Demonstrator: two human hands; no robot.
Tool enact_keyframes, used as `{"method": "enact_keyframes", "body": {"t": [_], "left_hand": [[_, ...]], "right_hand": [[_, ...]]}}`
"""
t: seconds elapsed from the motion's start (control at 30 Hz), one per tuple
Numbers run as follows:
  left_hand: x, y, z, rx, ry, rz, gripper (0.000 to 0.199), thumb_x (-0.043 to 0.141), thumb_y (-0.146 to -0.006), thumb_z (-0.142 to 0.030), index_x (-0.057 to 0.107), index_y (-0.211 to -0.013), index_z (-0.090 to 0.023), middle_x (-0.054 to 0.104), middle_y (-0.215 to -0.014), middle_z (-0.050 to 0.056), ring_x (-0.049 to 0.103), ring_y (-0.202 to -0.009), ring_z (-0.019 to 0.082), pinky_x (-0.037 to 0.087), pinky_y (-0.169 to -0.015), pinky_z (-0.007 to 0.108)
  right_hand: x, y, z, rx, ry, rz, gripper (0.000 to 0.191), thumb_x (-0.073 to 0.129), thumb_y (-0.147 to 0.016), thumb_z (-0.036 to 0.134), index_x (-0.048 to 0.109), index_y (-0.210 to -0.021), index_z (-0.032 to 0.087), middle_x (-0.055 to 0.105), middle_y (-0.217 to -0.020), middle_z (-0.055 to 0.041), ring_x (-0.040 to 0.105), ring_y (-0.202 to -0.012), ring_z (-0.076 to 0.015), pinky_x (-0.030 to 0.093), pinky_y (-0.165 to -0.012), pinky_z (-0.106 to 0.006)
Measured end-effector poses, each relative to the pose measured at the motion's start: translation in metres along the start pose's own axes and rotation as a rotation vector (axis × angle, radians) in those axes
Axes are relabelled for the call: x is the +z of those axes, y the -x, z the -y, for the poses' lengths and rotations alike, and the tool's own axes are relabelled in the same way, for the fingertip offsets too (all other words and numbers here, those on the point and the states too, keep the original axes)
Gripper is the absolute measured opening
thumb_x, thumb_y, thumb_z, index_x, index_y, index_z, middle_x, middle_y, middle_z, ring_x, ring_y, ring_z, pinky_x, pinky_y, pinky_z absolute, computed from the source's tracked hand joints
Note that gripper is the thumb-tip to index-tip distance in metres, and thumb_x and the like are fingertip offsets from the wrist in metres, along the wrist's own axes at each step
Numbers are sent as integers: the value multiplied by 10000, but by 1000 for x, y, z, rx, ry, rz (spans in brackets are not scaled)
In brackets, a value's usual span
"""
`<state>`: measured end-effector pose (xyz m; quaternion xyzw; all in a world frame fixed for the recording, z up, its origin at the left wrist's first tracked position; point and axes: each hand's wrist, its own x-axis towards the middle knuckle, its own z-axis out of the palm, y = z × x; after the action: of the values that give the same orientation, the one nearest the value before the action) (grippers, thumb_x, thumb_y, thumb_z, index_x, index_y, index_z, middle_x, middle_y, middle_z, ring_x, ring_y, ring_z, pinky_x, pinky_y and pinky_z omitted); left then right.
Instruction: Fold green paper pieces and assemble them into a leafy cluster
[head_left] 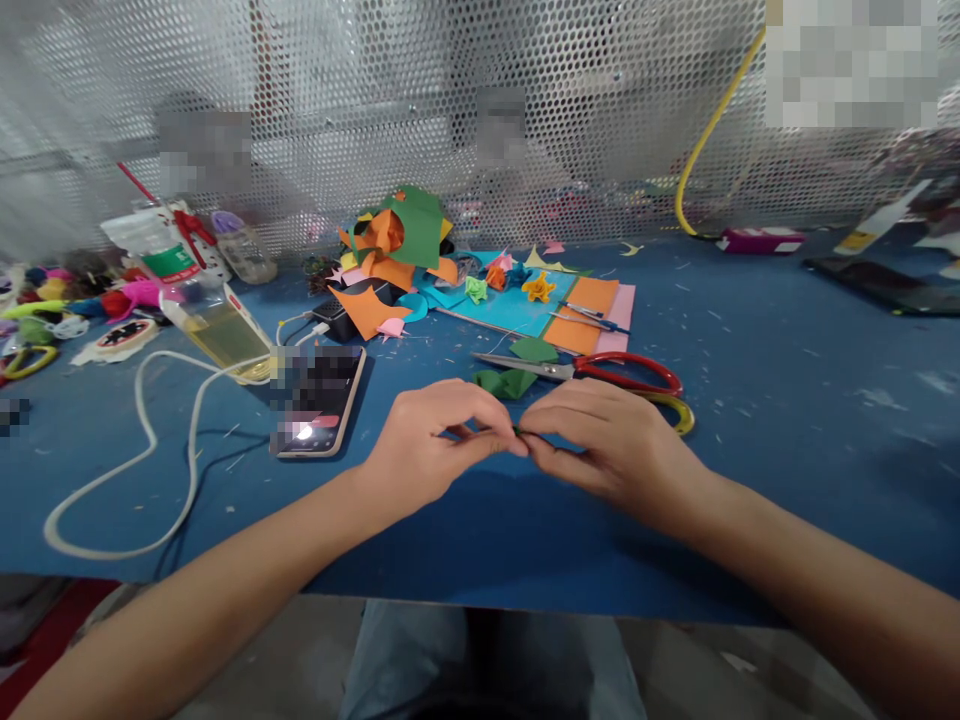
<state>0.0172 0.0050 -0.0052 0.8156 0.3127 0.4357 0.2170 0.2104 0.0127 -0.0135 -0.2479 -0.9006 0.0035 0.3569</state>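
My left hand (450, 437) and my right hand (611, 445) meet fingertip to fingertip above the front of the table. Both pinch a small dark green piece of paper (517, 432), mostly hidden by the fingers. Just beyond them lie a folded green paper piece (506, 383) and a flat green paper cutout (534, 349). Scissors (559, 370) with a red and a yellow handle rest behind my right hand, blades pointing left. Farther back, small folded paper flowers in green (475, 290) and yellow-orange (538, 288) sit on blue paper sheets (510, 310).
A phone (322, 405) with a white cable (142, 420) lies left of my hands. Behind it stands a bottle of yellowish liquid (232, 335). Coloured paper scraps (397, 240) are heaped at the back. A perforated metal panel (450, 120) closes off the table's far side.
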Motion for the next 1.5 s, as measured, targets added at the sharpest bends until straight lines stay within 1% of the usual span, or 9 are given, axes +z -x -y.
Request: {"method": "enact_keyframes", "body": {"t": [0.17, 0.23, 0.4, 0.6, 0.77, 0.9, 1.03, 1.2, 1.5], "left_hand": [[-2, -2, 3, 189, -92, -31, 141, 636, -755, -111, 716, -831, -199, 723, -874, 42, 679, -756, 138, 562, -674, 218], [-2, -2, 1, 114, -76, -29, 162, 623, -750, -100, 717, -836, -201, 727, -871, 34, 683, -724, 136, 554, -578, 192], [-1, -4, -5, -287, 58, -89, 61, 663, -684, -101, 680, -683, -160, 721, -715, 20, 670, -635, 132, 458, -399, 136], [1, -3, -4, -399, 154, -100, 106, 700, -650, -133, 596, -626, -137, 689, -689, 20, 644, -636, 116, 452, -434, 132], [0, -3, -3, -398, 90, -6, 139, 751, -609, -176, 633, -679, -153, 650, -653, -6, 584, -594, 95, 426, -433, 141], [1, -3, -1, -359, 30, 109, 89, 709, -673, -163, 702, -759, -182, 639, -675, -9, 569, -594, 86, 408, -439, 150], [3, -3, 0, -301, -64, 78, 94, 637, -747, -153, 713, -708, -193, 640, -721, -4, 563, -595, 76, 387, -430, 150], [4, -4, -2, -298, -83, 15, 37, 680, -713, -170, 703, -684, -175, 630, -690, -8, 538, -547, 62, 381, -417, 141], [2, -1, 0, -244, -65, 83, 183, 737, -621, -107, 576, -535, -127, 550, -586, -36, 478, -509, 44, 357, -457, 153]], "right_hand": [[0, -3, 2, 139, -83, -29, 100, 529, -817, 165, 595, -753, 203, 671, -714, -22, 607, -682, -148, 486, -639, -269], [0, -3, 2, 159, -92, -43, 90, 537, -804, 166, 598, -748, 204, 670, -707, -23, 612, -677, -150, 491, -635, -269], [0, -3, 2, 204, -75, -75, 67, 556, -796, 190, 618, -773, 200, 680, -738, -35, 629, -701, -160, 505, -646, -279], [1, -4, 3, 165, -60, -63, 101, 539, -808, 161, 617, -748, 187, 679, -719, -26, 618, -693, -151, 487, -650, -272], [2, -3, 3, 92, -14, 11, 122, 516, -843, 179, 618, -777, 183, 686, -751, -23, 601, -709, -158, 454, -649, -292], [3, 1, 0, 38, 1, 62, 125, 507, -864, 217, 617, -815, 182, 689, -806, -23, 599, -738, -161, 432, -670, -306], [4, 1, -1, 99, 52, 12, 92, 526, -836, 208, 604, -796, 177, 679, -775, -21, 602, -739, -165, 415, -690, -315], [4, -1, -1, 79, 89, -33, 54, 555, -799, 173, 588, -756, 173, 671, -767, -9, 597, -743, -157, 389, -693, -309], [4, 1, 5, -5, 100, 14, 102, 523, -862, 215, 602, -806, 184, 666, -814, -3, 559, -735, -139, 344, -695, -309]]}}
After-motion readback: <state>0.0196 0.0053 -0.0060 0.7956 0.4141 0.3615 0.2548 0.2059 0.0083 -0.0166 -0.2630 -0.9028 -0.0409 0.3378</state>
